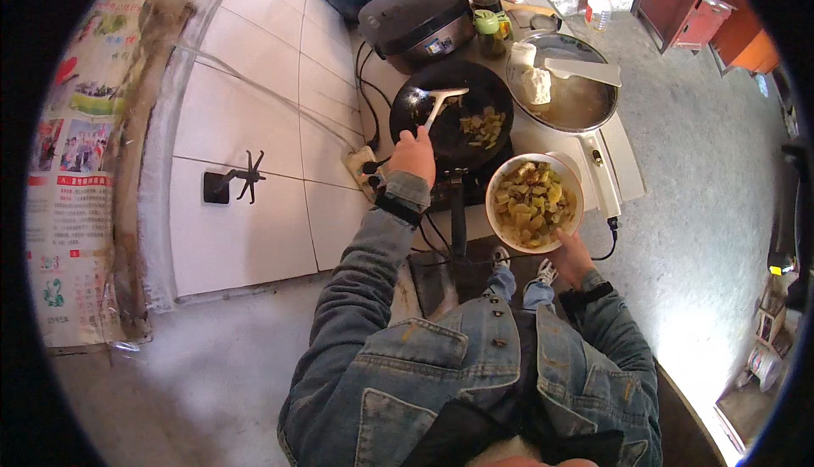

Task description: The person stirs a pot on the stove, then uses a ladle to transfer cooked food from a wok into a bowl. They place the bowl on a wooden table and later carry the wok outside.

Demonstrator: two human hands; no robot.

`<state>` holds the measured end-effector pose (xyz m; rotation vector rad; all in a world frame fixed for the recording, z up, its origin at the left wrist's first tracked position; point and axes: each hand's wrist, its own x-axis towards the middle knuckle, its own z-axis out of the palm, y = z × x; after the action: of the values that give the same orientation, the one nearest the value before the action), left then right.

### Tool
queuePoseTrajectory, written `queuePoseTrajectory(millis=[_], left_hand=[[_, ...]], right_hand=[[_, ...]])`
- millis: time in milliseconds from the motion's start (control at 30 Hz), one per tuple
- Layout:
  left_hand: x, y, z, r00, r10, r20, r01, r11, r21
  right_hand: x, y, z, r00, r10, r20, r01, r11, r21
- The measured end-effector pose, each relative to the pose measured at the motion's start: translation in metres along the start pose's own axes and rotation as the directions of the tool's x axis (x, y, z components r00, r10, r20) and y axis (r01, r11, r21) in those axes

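My left hand grips the handle of a pale spatula, whose head rests inside a black wok. Chopped greenish-yellow vegetables lie in the wok's right side. In my right hand is a white bowl with a reddish rim, held by its near edge just right of the wok handle. Cooked vegetable pieces fill much of this bowl. My right fingers underneath it are hidden.
Right of the wok stands an electric pan with cloudy liquid, white lumps and a pale flat utensil. Behind are a rice cooker, a sauce bottle and a green-lidded jar. Cords run from a power strip.
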<state>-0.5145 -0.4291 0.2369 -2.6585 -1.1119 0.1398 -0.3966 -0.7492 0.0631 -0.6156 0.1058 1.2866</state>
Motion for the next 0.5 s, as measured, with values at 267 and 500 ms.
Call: queuePoseTrajectory(millis=[267,500], left_hand=[[-0.029,0.015,-0.029,0.987,0.147,0.059,-0.151,0.986,0.077],[0.027,-0.008,-0.062,0.997,0.08,-0.019,-0.074,0.974,0.214]], right_hand=[[0.006,-0.008,0.006,1.0,0.02,-0.015,-0.02,1.0,0.007],[0.008,-0.005,0.008,1.0,0.011,0.001,-0.011,0.999,0.048]])
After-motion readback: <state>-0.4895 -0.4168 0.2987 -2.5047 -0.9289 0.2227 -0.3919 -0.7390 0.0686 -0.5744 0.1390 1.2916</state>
